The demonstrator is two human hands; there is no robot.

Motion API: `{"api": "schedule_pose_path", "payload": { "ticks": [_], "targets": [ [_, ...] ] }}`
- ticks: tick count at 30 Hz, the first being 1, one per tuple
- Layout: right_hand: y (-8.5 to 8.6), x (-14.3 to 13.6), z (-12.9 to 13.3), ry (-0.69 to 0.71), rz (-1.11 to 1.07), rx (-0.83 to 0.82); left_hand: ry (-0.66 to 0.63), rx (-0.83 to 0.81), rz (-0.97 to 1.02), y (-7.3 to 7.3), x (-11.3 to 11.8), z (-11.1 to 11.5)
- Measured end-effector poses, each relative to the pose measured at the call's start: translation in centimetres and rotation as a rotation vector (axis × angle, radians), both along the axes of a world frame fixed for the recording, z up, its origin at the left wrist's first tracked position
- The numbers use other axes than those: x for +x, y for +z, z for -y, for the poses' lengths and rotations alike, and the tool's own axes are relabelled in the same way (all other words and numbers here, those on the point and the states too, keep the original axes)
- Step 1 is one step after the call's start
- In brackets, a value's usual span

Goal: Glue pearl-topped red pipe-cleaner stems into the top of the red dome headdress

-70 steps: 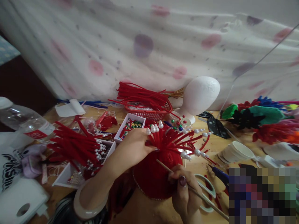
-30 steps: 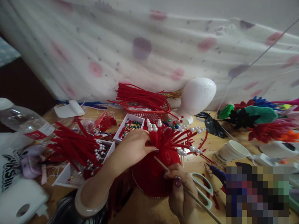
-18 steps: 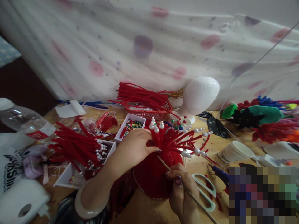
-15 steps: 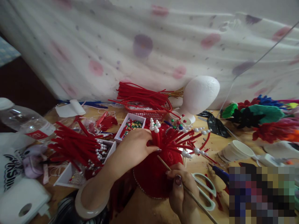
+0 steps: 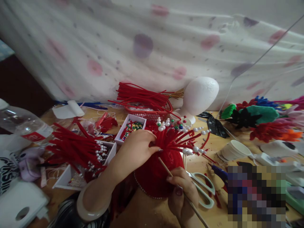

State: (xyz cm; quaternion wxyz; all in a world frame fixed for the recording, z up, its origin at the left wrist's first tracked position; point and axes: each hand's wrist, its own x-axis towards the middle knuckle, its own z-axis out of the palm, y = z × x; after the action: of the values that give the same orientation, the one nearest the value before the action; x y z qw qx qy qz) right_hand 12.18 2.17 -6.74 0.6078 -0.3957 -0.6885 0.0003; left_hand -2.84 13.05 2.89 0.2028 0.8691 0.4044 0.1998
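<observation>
A red fabric headpiece (image 5: pixel 144 180) with a beaded lower edge sits in front of me, and a spray of red fuzzy stems (image 5: pixel 175 139) tipped with white pearl beads (image 5: pixel 163 124) rises from its top. My left hand (image 5: pixel 139 147) is bent at the left of this spray, thumb and fingers closed at the base of the red stems; the exact grip is partly hidden. My right hand (image 5: pixel 181 190) is closed round a thin wooden stick (image 5: pixel 166 167), whose tip points up-left at the headpiece's crown, just below my left thumb.
White boxes of beads (image 5: pixel 120 137) and pearl-tipped red stems (image 5: pixel 71 144) stand on the left. Behind are a red basket (image 5: pixel 149 110) and a white foam head (image 5: pixel 201 95). Scissors (image 5: pixel 205 190), a glue gun (image 5: pixel 218 172) and a paper cup (image 5: pixel 235 150) lie right.
The pearl-tipped stems that stood upright by my left hand have spread and shifted right. Both hands have stayed about where they were; the view has turned slightly.
</observation>
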Motion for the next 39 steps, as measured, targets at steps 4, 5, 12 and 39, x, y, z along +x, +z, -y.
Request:
{"api": "schedule_pose_path", "payload": {
  "ticks": [4, 5, 12, 39],
  "targets": [
    [0.2, -0.3, 0.0, -0.026, -0.004, -0.035, -0.005, 0.003, 0.003, -0.1, 0.0, 0.0],
    [0.2, -0.4, -0.1, -0.046, -0.015, -0.039, -0.001, 0.007, 0.000, -0.1, 0.0, 0.0],
    [0.5, -0.9, -0.1, -0.128, -0.073, -0.072, -0.006, 0.032, 0.007, -0.4, -0.1, -0.1],
    [0.2, 0.7, -0.1, -0.060, 0.152, -0.032, -0.019, -0.017, 0.042, -0.9, 0.1, -0.4]
  ]
}}
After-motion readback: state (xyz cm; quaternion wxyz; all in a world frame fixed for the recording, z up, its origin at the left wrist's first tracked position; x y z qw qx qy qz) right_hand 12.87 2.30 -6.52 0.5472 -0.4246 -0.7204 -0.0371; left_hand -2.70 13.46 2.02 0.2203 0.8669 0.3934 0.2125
